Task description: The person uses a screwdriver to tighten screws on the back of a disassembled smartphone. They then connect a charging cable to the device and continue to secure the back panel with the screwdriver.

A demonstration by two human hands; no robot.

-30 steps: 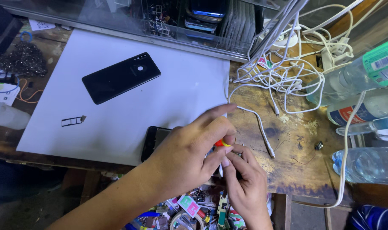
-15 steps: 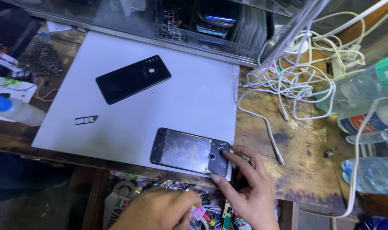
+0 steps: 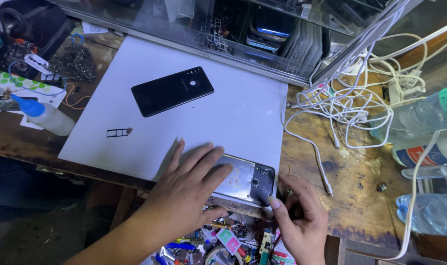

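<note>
Since the earlier frame, left hand [image 3: 194, 184] moves up and lies flat, fingers spread, pressing opened phone [image 3: 243, 181] at lower centre, right hand [image 3: 299, 218] pinching its camera-end corner; black back cover [image 3: 172, 91] already lies detached, reassembly outstanding.

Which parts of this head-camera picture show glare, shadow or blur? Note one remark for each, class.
Head view: the opened phone under the left hand gives a pale sheen off its metal plate; the white mat is lit evenly, with a soft shadow beside that hand; the glass case shows dim reflections; the right hand looks sharp; the dark floor at lower left loses detail.
</note>
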